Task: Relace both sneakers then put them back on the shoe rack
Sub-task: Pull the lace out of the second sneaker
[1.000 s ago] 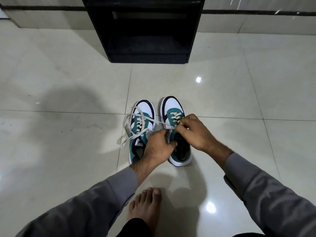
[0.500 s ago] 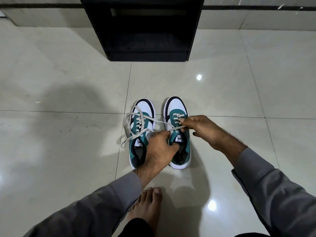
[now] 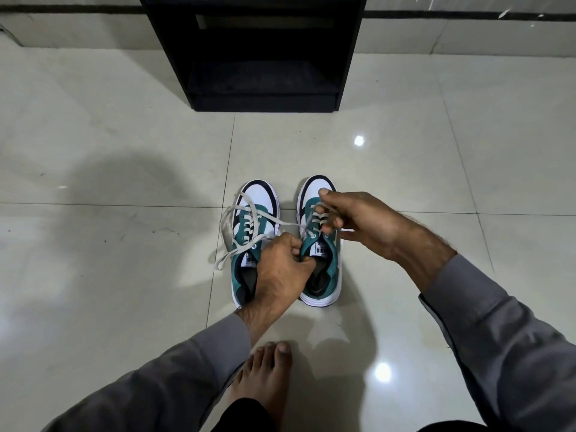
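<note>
Right hand point(image 3: 358, 224) has shifted toward 12 o'clock, fingers pinched on the white lace point(image 3: 290, 225) over the right sneaker point(image 3: 318, 244), while left hand point(image 3: 280, 266) clamps its collar steady, the left sneaker point(image 3: 249, 232) touching at 9 o'clock, both short of the shoe rack point(image 3: 258, 51).

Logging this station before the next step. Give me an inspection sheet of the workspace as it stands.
Surface: glossy pale tiled floor, lamp glare, no spills seen.
Job's things: left sneaker and right sneaker side by side, toes toward the black shoe rack; the rack's visible shelf holds nothing seen. The left sneaker's white lace lies in loose loops; both are still on the floor.
Clutter: nothing seen.
Hands: left hand grips the right sneaker's collar; right hand pinches the right sneaker's lace at the eyelets.
Cables: nothing seen.
Surroundings: wall base with a dark stripe behind the rack; a bare foot near the sneakers.
</note>
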